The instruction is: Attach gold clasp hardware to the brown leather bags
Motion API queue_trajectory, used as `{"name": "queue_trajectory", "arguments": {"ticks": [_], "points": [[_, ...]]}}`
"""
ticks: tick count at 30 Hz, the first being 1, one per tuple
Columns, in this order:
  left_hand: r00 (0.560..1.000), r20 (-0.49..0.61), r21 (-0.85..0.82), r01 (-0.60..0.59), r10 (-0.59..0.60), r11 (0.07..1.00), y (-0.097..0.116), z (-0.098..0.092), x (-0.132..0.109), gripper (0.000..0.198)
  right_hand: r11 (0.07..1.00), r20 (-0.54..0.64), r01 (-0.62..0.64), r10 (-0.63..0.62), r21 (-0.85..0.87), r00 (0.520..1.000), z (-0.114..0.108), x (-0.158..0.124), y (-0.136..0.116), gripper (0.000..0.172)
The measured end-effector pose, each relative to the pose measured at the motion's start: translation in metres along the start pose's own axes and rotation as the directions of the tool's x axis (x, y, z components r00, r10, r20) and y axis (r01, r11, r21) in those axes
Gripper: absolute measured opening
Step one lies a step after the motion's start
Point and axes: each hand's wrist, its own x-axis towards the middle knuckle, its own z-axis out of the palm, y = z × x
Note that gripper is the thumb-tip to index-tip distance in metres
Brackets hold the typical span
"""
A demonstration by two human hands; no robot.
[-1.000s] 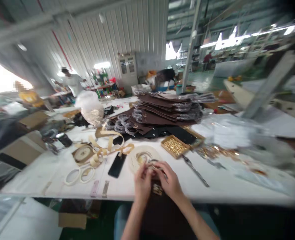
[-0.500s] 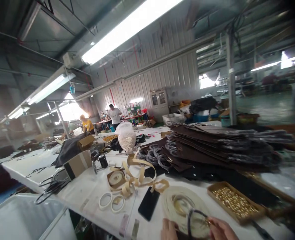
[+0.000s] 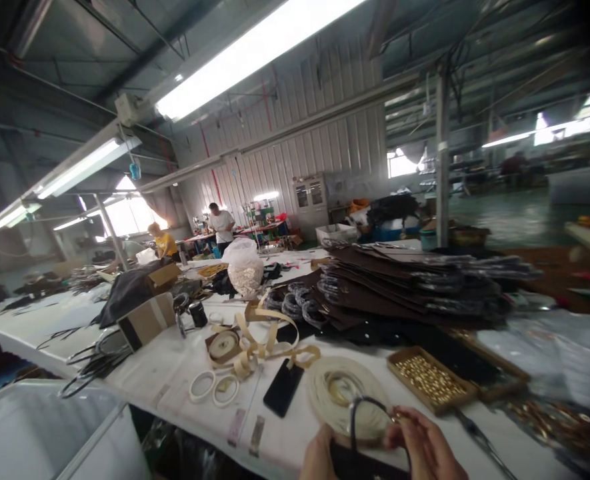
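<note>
At the bottom of the frame, right of centre, the right hand pinches a dark looped handle, a small gold glint at its fingertips. The left hand lies against the left edge of a dark piece below the loop; the lower border cuts both, and I cannot tell whether its fingers press together. The loop overlaps a pale roll, leaving little room behind. Left of the roll come a phone and two tape rings; white tabletop opens between these and the front edge, slanting from far left to bottom centre. Right of the roll, a tray of gold studs and a long metal tool narrow the space.
</note>
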Motion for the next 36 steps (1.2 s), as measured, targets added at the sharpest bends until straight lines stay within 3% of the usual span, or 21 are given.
{"name": "queue_trajectory", "arguments": {"ticks": [2,7,12,16,19,21,23,25,28,32,36], "points": [[0.999,0.004,-0.062,-0.037,0.037,0.997,-0.007,0.005,-0.003,0.077,1.0,-0.013,0.008,-0.008,-0.009,1.0,-0.002,0.0,-0.008,0.058],[0.968,-0.201,-0.047,-0.165,0.152,0.985,-0.01,0.007,-0.023,0.074,0.999,0.015,0.027,-0.028,0.042,0.999,-0.009,-0.02,-0.043,0.047],[0.906,-0.404,-0.181,-0.214,0.126,0.96,0.006,-0.001,-0.031,0.067,0.998,0.257,0.007,-0.025,0.068,0.966,-0.016,-0.06,-0.085,0.031],[0.897,-0.44,-0.261,-0.169,0.039,0.95,0.001,-0.002,-0.007,0.067,0.988,0.435,-0.152,0.123,0.033,0.892,-0.015,-0.067,-0.073,0.032],[0.886,-0.46,-0.194,-0.161,0.055,0.968,-0.015,0.003,0.004,0.063,0.981,0.516,-0.188,0.185,-0.047,0.837,-0.02,-0.059,-0.056,0.034],[0.843,-0.532,-0.081,-0.141,0.077,0.987,-0.025,0.005,0.004,0.061,0.99,0.564,-0.085,0.135,-0.115,0.815,-0.025,-0.054,-0.051,0.029],[0.806,-0.581,0.036,-0.114,0.113,0.993,-0.033,0.005,0.003,0.063,0.979,0.632,0.105,0.03,-0.175,0.775,-0.027,-0.05,-0.05,0.022],[0.817,-0.56,0.088,-0.104,0.136,0.991,-0.037,0.003,0.003,0.065,0.915,0.703,0.329,-0.074,-0.234,0.707,-0.027,-0.048,-0.05,0.017],[0.867,-0.493,0.015,-0.073,0.071,0.997,-0.039,0.0,0.005,0.066,0.736,0.769,0.584,-0.138,-0.342,0.624,-0.022,-0.051,-0.05,0.016],[0.876,-0.482,-0.128,-0.058,-0.011,0.99,-0.043,0.001,0.01,0.06,0.574,0.777,0.675,-0.103,-0.464,0.621,-0.015,-0.057,-0.053,0.017],[0.866,-0.499,-0.159,-0.082,-0.009,0.984,-0.048,0.003,0.013,0.052,0.55,0.755,0.647,-0.046,-0.528,0.654,-0.009,-0.056,-0.06,0.013]]}}
